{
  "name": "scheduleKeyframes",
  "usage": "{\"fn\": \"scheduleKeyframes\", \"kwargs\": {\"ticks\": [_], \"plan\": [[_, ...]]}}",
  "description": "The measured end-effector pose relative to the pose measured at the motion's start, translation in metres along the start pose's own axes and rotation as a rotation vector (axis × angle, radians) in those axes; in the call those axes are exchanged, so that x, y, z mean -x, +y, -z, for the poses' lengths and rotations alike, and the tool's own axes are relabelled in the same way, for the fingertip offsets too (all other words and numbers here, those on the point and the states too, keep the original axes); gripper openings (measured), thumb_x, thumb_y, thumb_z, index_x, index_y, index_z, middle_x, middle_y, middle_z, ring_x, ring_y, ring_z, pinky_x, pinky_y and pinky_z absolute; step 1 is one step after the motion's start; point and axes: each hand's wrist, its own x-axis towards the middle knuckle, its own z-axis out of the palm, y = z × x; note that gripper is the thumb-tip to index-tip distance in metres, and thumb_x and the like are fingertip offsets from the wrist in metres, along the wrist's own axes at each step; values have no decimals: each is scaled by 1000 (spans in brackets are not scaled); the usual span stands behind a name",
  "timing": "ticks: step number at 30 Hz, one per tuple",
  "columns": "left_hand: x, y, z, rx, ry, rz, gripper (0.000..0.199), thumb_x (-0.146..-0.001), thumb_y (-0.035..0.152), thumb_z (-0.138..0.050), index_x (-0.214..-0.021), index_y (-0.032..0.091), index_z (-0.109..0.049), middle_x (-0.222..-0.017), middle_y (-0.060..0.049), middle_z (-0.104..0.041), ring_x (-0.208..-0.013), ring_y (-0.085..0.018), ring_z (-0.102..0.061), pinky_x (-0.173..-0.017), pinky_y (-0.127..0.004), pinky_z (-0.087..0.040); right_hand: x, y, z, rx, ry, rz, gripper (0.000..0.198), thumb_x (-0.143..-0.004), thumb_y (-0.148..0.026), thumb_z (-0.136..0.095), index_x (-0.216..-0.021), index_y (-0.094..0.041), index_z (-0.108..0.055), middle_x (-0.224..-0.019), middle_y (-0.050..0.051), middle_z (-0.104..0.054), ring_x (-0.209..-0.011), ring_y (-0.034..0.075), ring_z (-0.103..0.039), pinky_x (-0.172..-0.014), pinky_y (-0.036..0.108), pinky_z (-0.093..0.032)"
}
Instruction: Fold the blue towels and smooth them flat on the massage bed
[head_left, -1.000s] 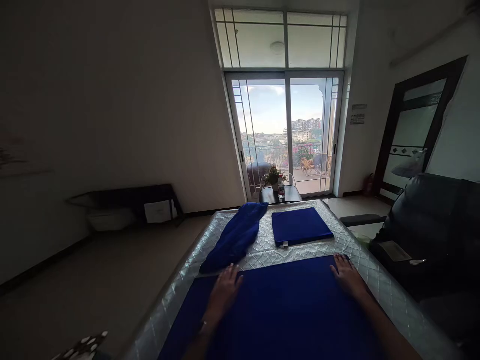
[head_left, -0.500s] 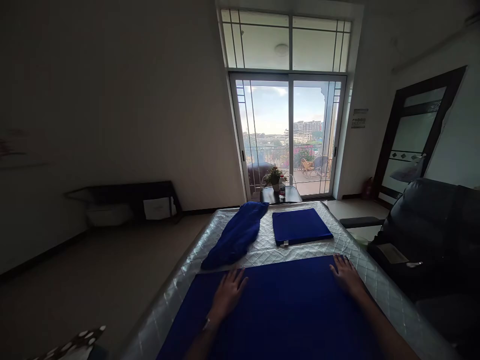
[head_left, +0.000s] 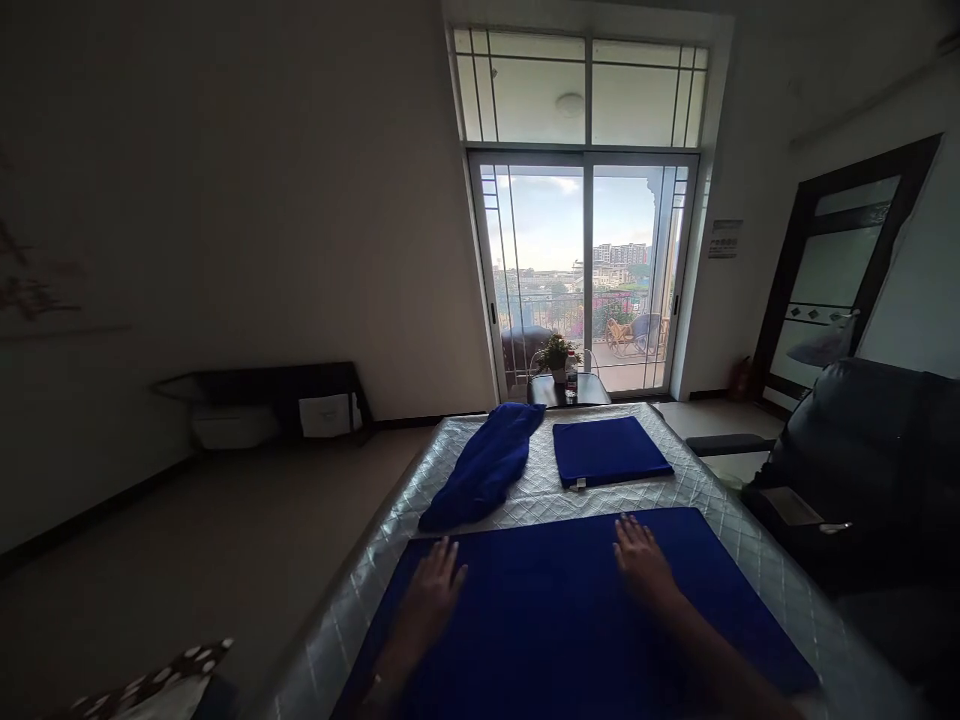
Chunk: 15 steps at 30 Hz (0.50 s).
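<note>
From where I stand, the dark blue cloth (head_left: 540,610) lies spread out smoothly over the near part of the tabletop (head_left: 757,550), which has a silver, quilted covering. The cloth's far edge runs almost straight across, and strips of silver show along the left and right edges of the tabletop. Its near part runs out of sight.

The person has both hands down on it. The left hand (head_left: 433,590) lies palm down close to the cloth's far left corner, fingers stretched out straight and fairly close together, resting on the fabric rather than gripping it. The right hand (head_left: 646,565) is flat too, fingers extended and slightly apart, tips almost at the far edge, well in from the far right corner; it only rests on the fabric as well.

Beyond that edge, toward the far right corner of the tabletop, sits a folded blue cloth (head_left: 611,450), a neat flat block with a small white tag (head_left: 578,484) at its near left corner. Left of it, a rumpled blue cloth (head_left: 484,470) stretches slantwise along the tabletop's left edge, its near end just beside the spread one.

Past the tabletop's far edge stand a potted plant (head_left: 559,352) and a bottle (head_left: 571,380). A black armchair (head_left: 885,440) is off to the right.
</note>
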Motion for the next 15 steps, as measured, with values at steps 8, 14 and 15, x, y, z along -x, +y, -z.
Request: {"fn": "scheduleKeyframes", "kwargs": {"ticks": [8, 14, 15], "plan": [[12, 145, -11, 236, -214, -379, 56, -105, 45, -20, -153, 22, -38, -161, -9, -42, -151, -23, -36, -122, -48, -40, 26, -87, -37, -157, -209, 115, 63, -102, -43, -21, -158, -14, -27, -167, 8, -24, -156, 21, -18, -128, 44, -17], [29, 100, -5, 195, -277, -209, 60, -103, 51, -24, -155, 23, -35, -164, -6, -36, -152, -22, -31, -125, -49, -34, 41, -61, -28, -148, -175, 67, 71, -100, -56, -21, -158, -16, -26, -167, 7, -25, -156, 22, -18, -129, 45, -16], [35, 81, -5, 171, -283, -151, 60, -102, 51, -26, -155, 24, -34, -164, -6, -35, -153, -22, -30, -125, -49, -33, 44, -50, -26, -147, -163, 49, 71, -100, -57, -21, -158, -17, -28, -166, 6, -26, -156, 22, -19, -129, 44, -17]]}}
